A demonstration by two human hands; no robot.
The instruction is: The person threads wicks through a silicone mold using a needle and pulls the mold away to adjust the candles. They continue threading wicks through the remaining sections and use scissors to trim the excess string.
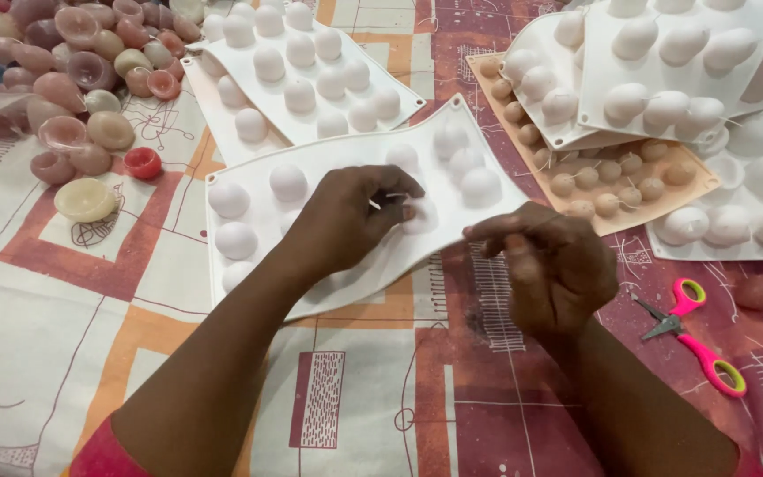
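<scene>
A white silicone mould (346, 168) with rounded domes lies upside down on the patterned cloth. My left hand (346, 216) rests on it, fingertips pinching a thin white wick at one dome. My right hand (554, 265) holds the mould's near right edge, fingers curled, lifting it slightly.
Two more white moulds (298, 62) lie behind. A stack of white moulds (664, 62) and a tan mould (602, 185) sit at the right. A heap of coloured wax pieces (72, 79) fills the upper left. Pink scissors (695, 331) lie at the right.
</scene>
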